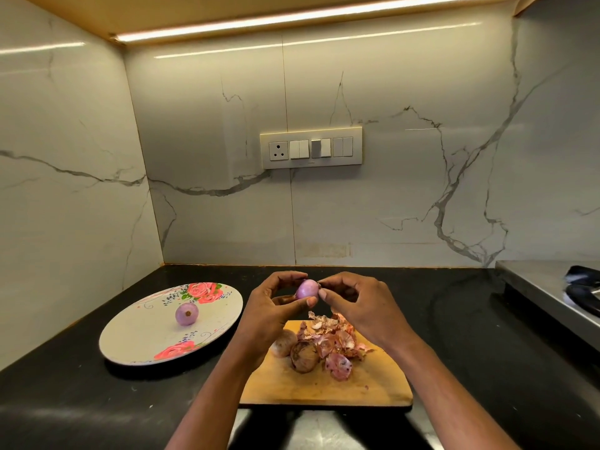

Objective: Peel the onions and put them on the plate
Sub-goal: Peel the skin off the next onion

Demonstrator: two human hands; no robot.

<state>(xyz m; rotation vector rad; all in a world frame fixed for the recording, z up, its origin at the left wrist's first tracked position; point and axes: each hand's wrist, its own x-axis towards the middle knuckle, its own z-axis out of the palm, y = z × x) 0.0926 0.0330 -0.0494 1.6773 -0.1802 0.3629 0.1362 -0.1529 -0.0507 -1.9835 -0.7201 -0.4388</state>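
Landmark: cutting board (324, 389) on the worktop (470, 336). Above its far edge, the left hand (276, 306) pinches a small peeled onion (306, 289) between thumb and fingers; the right hand (354, 303) pinches at the onion's right tip, probably a last scrap of skin. Judged light, firm, slick once bare; hold across its middle. Left of the board, one peeled onion (186, 314) lies on the plate (136, 345); on the board, two unpeeled onions (303, 355) touch the skins (337, 339).

Peeled onions: two, one on the plate (136, 339) at (186, 314) and one held above the board's far edge (307, 289). Unpeeled onions: two, on the cutting board (324, 388) near its left edge (284, 343) (304, 356). Plates: one. Cutting boards: one. Heaps of peel (334, 342): one. Hands: two (276, 306) (354, 303).
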